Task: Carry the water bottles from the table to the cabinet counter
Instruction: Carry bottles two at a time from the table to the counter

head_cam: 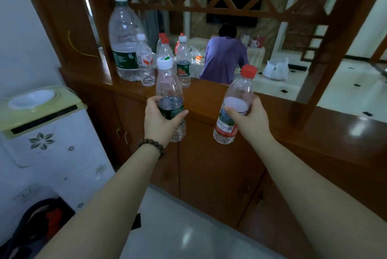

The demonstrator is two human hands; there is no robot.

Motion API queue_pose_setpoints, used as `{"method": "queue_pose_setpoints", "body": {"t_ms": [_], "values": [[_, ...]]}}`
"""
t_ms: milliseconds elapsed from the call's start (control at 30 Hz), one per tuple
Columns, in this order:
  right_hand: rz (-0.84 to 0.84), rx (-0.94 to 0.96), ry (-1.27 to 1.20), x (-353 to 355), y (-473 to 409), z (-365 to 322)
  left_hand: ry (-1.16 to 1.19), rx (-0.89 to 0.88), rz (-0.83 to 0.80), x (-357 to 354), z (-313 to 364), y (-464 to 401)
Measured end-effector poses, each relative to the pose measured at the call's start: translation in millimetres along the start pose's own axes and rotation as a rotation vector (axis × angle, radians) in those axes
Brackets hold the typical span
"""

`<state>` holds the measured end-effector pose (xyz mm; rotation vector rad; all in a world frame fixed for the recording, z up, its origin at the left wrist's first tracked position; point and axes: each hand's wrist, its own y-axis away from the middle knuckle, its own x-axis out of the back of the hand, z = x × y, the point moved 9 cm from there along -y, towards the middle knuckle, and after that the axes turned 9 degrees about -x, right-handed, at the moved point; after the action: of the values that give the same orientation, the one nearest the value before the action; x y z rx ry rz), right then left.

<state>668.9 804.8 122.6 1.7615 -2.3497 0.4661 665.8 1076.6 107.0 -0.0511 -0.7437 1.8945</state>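
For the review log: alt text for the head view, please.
The left hand grips a white-capped bottle and the right hand a red-capped bottle, both held before the wooden cabinet counter, where several bottles already stand.

White-capped bottle point(170, 99) and red-capped bottle point(234, 105) are held before the cabinet counter point(209, 99); a cluster of bottles point(146, 53) stands on it.

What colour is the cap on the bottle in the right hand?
Red, on the right-hand bottle's cap, seen clearly in the head view.
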Motion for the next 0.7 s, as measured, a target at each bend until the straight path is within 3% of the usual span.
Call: {"method": "queue_pose_setpoints", "body": {"t_ms": [333, 700], "values": [[-0.146, 0.055, 0.023, -46, -196, -11, -0.034, 0.02, 0.075, -93, -23, -136], [-0.253, 0.054, 0.088, -120, -291, 4, -0.071, 0.087, 0.019, -156, -75, -194]]}}
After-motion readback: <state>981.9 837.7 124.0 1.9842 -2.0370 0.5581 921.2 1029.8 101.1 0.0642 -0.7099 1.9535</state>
